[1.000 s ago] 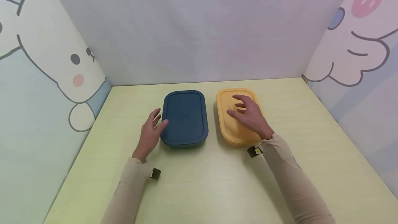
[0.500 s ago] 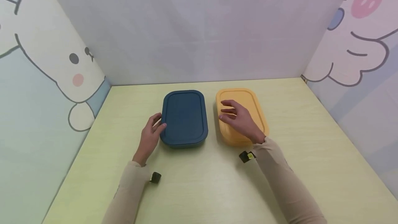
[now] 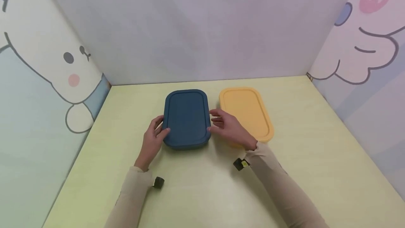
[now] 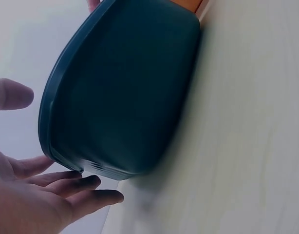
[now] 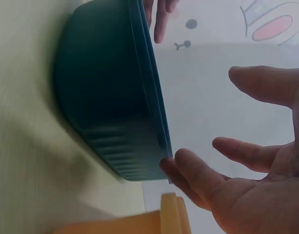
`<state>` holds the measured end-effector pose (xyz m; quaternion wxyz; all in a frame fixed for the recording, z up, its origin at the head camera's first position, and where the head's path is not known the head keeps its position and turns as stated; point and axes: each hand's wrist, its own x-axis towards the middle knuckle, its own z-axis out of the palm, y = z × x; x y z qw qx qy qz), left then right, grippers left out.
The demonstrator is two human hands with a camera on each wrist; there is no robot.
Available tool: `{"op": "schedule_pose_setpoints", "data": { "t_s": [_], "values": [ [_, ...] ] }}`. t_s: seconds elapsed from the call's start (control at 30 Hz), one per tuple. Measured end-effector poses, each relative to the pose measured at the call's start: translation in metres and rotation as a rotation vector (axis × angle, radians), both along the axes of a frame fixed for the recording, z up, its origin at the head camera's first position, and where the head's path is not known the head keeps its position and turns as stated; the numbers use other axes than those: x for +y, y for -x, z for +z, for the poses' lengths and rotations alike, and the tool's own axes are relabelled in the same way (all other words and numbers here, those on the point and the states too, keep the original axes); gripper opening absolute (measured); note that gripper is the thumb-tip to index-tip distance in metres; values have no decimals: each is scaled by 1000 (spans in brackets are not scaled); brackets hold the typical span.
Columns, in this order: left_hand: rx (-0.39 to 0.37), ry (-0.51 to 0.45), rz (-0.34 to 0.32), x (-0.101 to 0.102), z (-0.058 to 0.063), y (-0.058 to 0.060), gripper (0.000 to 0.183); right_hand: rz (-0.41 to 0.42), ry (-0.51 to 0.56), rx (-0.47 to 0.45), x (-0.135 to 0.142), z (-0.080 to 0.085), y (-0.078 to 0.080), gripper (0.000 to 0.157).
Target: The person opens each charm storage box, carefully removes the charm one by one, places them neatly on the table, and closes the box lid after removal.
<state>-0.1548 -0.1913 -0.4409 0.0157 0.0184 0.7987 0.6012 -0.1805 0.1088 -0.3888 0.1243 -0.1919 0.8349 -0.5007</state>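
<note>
A dark blue lidded storage box [image 3: 188, 117] sits on the table in the head view, with its lid's raised rim facing up. My left hand [image 3: 151, 145] is at its left side, fingertips right at the edge and thumb over the lid's rim. In the left wrist view, the fingers [image 4: 93, 201] extend beneath the lid's rim, and the thumb [image 4: 13, 94] stands apart from it. At the box's right side is my right hand [image 3: 230, 128], its fingers loosely spread. One fingertip overlaps the lid's edge in the right wrist view, with the thumb [image 5: 266, 85] held away.
A yellow lidded box [image 3: 246, 108] stands just right of the blue one, partly behind my right hand and wrist. The pale wood-grain table [image 3: 190, 192] meets a plain back wall [image 3: 205, 31], with cartoon-printed panels on both sides.
My right hand has moved left from above the yellow box to the blue box's right edge. The left hand has shifted slightly and remains at the left edge. Both boxes stay put.
</note>
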Motion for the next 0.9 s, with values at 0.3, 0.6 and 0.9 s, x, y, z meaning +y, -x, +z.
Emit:
{"op": "schedule_pose_setpoints", "data": {
  "t_s": [0.3,0.6,0.9],
  "values": [
    [15,-12,8,-1,4,-1,64,35,-55,5,-12,2,0,67],
    [40,57,8,-3,3,-2,72,12,-38,-11,-15,-3,-4,67],
    [13,84,0,-2,-1,-4,74,2,-32,-40,-16,-7,-5,74]
  ]
}}
